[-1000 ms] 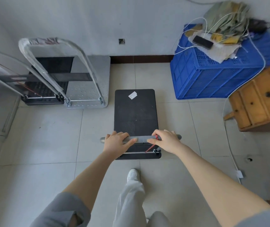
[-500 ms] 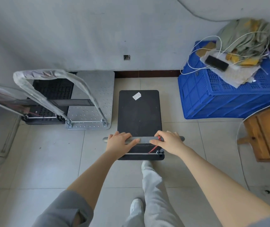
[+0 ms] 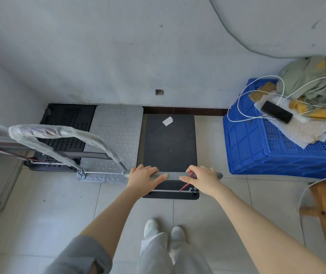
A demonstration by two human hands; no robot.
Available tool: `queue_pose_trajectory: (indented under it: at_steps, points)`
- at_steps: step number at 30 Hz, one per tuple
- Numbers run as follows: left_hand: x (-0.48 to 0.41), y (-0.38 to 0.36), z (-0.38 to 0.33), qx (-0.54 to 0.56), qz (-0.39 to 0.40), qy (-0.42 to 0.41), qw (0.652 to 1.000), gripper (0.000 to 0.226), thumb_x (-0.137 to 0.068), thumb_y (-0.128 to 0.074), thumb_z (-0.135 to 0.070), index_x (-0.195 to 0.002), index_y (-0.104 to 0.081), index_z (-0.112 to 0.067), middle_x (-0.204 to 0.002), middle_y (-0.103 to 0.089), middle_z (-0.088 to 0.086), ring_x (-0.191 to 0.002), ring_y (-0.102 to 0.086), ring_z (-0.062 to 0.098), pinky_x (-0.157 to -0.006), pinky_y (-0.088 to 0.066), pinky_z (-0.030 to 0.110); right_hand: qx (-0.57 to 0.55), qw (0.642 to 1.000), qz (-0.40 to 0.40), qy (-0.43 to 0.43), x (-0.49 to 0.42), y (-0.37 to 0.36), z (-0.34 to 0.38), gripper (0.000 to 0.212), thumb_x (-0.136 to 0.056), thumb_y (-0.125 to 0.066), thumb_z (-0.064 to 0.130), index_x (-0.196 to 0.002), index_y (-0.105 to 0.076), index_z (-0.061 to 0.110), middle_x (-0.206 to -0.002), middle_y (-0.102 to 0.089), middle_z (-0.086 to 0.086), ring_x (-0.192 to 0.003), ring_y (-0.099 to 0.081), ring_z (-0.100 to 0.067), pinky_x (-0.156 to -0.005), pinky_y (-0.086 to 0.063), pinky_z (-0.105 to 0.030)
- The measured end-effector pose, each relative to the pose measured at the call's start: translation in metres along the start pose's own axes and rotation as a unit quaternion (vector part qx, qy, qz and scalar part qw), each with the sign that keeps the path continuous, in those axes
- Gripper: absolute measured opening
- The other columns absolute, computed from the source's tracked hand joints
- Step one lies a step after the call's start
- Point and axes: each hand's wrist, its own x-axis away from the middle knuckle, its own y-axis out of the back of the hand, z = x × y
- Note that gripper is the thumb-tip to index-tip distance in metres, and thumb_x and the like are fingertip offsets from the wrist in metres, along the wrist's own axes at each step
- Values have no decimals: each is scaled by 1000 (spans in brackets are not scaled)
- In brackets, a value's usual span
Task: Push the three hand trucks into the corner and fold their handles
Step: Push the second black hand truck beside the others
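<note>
The black hand truck at far left (image 3: 67,131) is half hidden behind the grey hand truck (image 3: 116,135), and its upright handle runs off the left edge, so how it is built is hard to make out. The grey truck's plastic-wrapped handle (image 3: 55,133) stands up, blurring the deck behind it. The third hand truck (image 3: 170,147), with a black deck, sits just right of the grey one, its far edge now at the wall's baseboard; half a second ago it stood well short of the wall. Its wheels are hidden. The blue crate (image 3: 272,151) at right is cut off by the frame. The grey push bar (image 3: 173,176) is mostly covered by the left hand (image 3: 141,177) and right hand (image 3: 202,179), each grip wrapped closed around it, as before.
</note>
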Motion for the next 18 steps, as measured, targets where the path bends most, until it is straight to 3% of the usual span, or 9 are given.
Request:
queue_pose_trajectory:
  at_steps: [6, 9, 13, 18]
  points:
    - [-55, 31, 7, -15, 4, -14, 1000, 52, -86, -32, -67, -100, -60, -26, -100, -64, -6, -102, -48, 20, -88, -32, 38, -19, 1000, 1, -1, -53, 29, 6, 50, -84, -39, 69, -108, -51, 27, -96, -64, 3, -94, -59, -20, -92, -36, -40]
    - [-78, 44, 9, -11, 10, -21, 1000, 60, -82, -26, -73, -100, -60, -26, -100, -65, -6, -101, -49, 20, -87, -31, 38, -17, 1000, 3, -1, -70, 47, 9, 47, -86, -41, 65, -108, -53, 25, -93, -61, 6, -93, -58, -18, -93, -37, -40]
    - [-92, 48, 10, -19, 12, -32, 999, 51, -86, -32, -68, -100, -60, -28, -99, -65, -9, -98, -49, 17, -85, -31, 36, 4, 1000, 1, -11, -81, 58, 9, 48, -86, -43, 65, -113, -53, 26, -97, -59, 7, -94, -55, -16, -78, -33, -31]
    - [-103, 56, 14, -23, 22, -29, 999, 51, -85, -30, -69, -96, -59, -29, -91, -62, -11, -90, -45, 14, -83, -31, 33, 23, 1000, -5, -21, -87, 66, 17, 46, -87, -42, 64, -114, -53, 27, -108, -62, 7, -89, -42, -11, -75, -26, -29]
